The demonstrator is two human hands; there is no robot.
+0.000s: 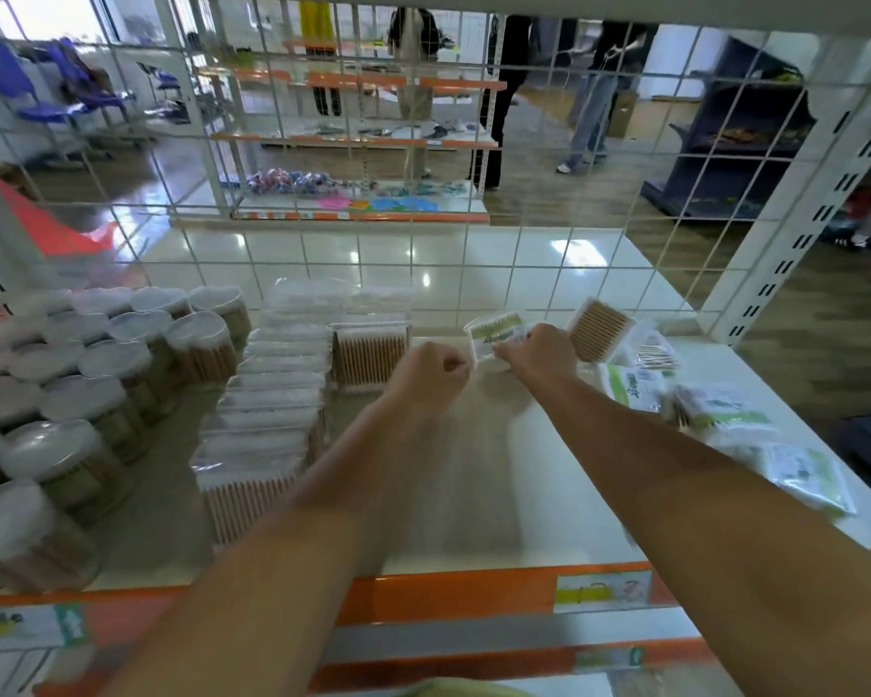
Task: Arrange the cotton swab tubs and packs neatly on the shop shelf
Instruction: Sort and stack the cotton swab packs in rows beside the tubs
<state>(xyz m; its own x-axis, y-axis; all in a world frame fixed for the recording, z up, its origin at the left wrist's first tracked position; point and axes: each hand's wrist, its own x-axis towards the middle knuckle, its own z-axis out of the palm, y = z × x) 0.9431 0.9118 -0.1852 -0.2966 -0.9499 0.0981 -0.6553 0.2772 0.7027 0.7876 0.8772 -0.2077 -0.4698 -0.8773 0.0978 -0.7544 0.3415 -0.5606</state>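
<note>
Shelf (473,495): a white board with an orange front edge (448,593) is seen, backed by a white wire grid (413,254)
Round tubs (122,364): stood in rows at the left end, clear lids up; wooden sticks are seen through the walls
Square boxes (272,394): lined up in a column just right of the tubs, running from front to back; one more box (370,357) is set beside the column at the back
Right hand (541,352): stretched to the back of the shelf; a small green-labelled pack (496,334) is pinched at its edge, held upright near the grid
Left hand (431,367): curled into a fist just left of that pack; whether the pack is touched cannot be told; motion blur is present
Tilted box (602,329): leaned just right of the right hand
Loose packs (715,410): scattered flat along the right end; green print is seen; one pack (808,477) lies nearest the front
</note>
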